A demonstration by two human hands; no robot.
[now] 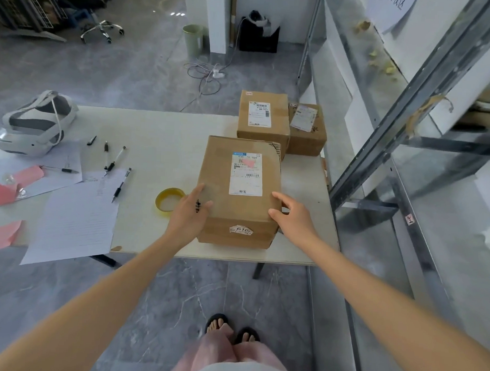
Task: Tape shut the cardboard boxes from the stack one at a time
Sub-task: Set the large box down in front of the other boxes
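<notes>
The front box (219,170) sits at the near edge of the tabletop (162,138), flaps down flat and a shipping label on its top face. Whether any fresh tape runs across its seam cannot be told; the top looks smooth, but no strip stands out.

The left hand (191,211) lies against the front box's near left corner, fingers straight and loosely together, touching the cardboard without gripping it. The right hand (288,217) brackets the near right corner, fingers spread and relaxed, thumb at the edge; it clamps on nothing either. Both hands seem to be squaring or steadying the box, not taping.

The tape roll (168,200) lies flat just left of the front box, beside the left hand, and neither hand holds it. So the taping of this box looks either not begun or just finished; the untouched roll and the steadying hands lean toward a box freshly set in place.

Behind the front box stand a taller box (277,114) and, to its right and touching it, a smaller box (306,137). Both are closed and labelled; whether they are already taped or waiting cannot be made out. At least one box, probably more, seems left to do.
</notes>
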